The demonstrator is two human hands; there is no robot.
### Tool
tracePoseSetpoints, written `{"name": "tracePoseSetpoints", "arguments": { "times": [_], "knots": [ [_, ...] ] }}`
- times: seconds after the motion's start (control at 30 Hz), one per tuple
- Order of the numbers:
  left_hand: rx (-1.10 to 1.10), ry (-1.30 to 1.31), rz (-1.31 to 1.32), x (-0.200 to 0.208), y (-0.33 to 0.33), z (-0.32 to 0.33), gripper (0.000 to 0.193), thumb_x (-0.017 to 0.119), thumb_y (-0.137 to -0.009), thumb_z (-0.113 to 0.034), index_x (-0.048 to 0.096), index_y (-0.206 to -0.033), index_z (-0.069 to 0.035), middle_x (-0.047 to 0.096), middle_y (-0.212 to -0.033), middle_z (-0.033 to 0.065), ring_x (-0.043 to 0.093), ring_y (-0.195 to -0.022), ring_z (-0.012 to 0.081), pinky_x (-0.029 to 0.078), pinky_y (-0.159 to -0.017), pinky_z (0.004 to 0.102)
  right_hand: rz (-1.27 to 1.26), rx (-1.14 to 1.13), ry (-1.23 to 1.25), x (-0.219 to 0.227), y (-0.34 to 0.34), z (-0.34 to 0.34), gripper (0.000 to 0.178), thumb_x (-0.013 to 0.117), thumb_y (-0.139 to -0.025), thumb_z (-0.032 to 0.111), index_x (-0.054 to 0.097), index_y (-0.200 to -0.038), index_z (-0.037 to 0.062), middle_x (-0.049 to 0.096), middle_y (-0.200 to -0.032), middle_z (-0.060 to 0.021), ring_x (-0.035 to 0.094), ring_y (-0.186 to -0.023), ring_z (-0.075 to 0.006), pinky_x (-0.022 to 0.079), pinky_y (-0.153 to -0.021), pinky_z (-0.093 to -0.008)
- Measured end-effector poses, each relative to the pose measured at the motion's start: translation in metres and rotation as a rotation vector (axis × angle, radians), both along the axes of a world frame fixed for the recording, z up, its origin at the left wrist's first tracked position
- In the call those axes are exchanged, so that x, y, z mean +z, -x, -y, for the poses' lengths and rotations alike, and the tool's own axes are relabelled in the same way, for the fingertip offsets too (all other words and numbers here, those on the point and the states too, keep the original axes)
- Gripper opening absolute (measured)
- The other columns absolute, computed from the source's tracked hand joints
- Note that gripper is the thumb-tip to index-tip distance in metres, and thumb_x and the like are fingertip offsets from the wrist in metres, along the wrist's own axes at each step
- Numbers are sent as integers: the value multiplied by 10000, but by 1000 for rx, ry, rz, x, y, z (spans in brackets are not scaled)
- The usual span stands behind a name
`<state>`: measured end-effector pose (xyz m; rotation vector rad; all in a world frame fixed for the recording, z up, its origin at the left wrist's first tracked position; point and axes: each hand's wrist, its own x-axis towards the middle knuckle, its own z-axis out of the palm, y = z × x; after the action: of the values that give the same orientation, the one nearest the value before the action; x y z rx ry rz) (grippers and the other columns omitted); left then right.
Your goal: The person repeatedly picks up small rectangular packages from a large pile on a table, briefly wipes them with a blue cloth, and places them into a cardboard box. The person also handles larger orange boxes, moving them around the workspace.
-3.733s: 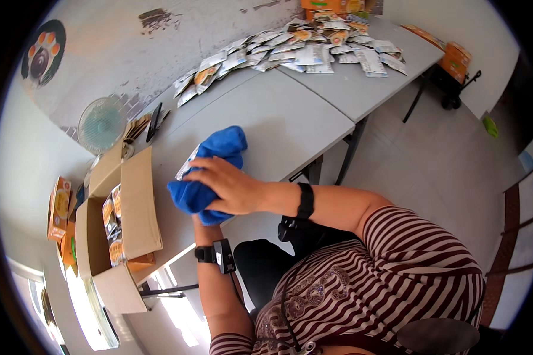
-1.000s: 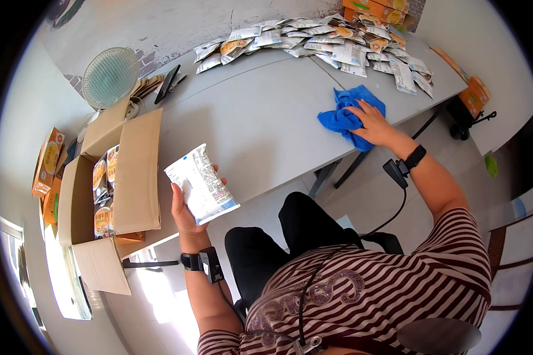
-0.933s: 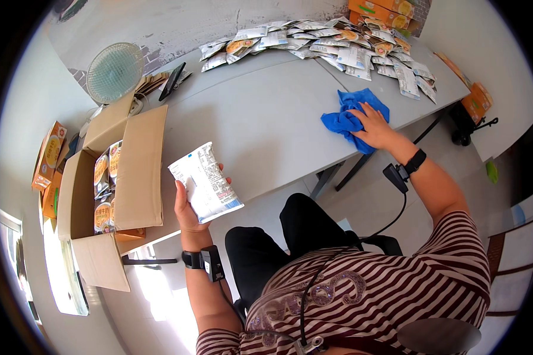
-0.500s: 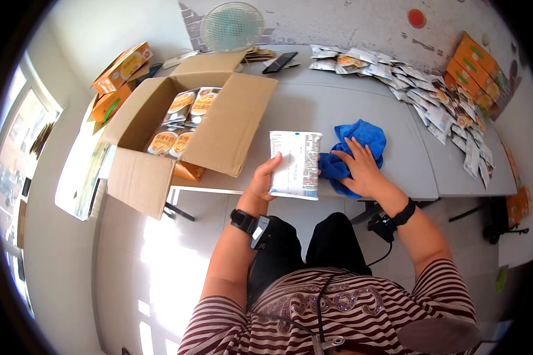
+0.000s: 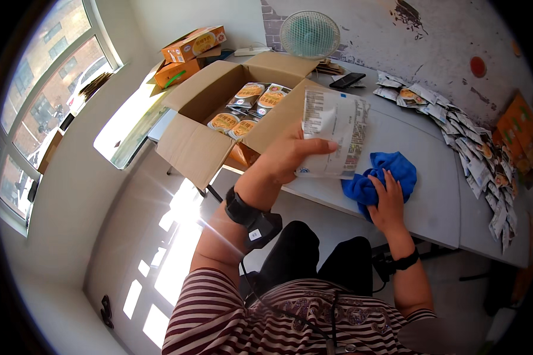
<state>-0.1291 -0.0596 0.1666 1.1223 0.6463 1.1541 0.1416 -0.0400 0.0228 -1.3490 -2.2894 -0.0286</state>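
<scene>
My left hand (image 5: 296, 152) is closed on the lower edge of a flat white packet (image 5: 333, 133) with printed text, its thumb across the front. The packet is raised and tilted above the table, close to the carton's right flap. Over a crumpled blue cloth (image 5: 398, 167) on the table, my right hand (image 5: 388, 198) has its fingers curled onto the fabric, gripping a bunched part. Left of the packet stands an open cardboard carton (image 5: 213, 86) with several packets (image 5: 243, 125) inside, orange-and-white labels facing up.
Many loose packets (image 5: 450, 124) form a long pile along the table's far right side. A dark phone (image 5: 347, 80) and a green fan (image 5: 310, 34) are at the back. Orange boxes (image 5: 194, 44) are stacked behind the carton; more orange boxes (image 5: 518, 127) stand far right.
My left hand has lifted the packet up toward the carton and tilted it. My right hand stays on the blue cloth, its fingers now more curled. The view has turned left.
</scene>
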Motion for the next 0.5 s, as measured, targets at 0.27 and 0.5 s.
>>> {"name": "tracePoseSetpoints", "arguments": {
  "times": [0.27, 0.5],
  "knots": [
    [638, -277, -934, 37, 151, -75, 546, 590, -728, -15, 469, -1261, -9, 606, -1125, 154, 585, -1025, 246, 459, -884, 347, -83, 17, -36, 3, 3, 1, 480, 612, -778, 188, 529, -1246, 123, 376, -1371, -216, 317, -1307, -377, 193, -1087, -518],
    [710, -218, -1869, 2, 215, -109, 402, 546, -778, -53, 504, -1178, -43, 602, -1105, 217, 573, -1048, 353, 456, -857, 444, -114, 27, -47, 3, 2, 1, 469, 585, -780, 177, 532, -1243, 125, 389, -1367, -211, 339, -1291, -380, 202, -1081, -523]
  ]
}}
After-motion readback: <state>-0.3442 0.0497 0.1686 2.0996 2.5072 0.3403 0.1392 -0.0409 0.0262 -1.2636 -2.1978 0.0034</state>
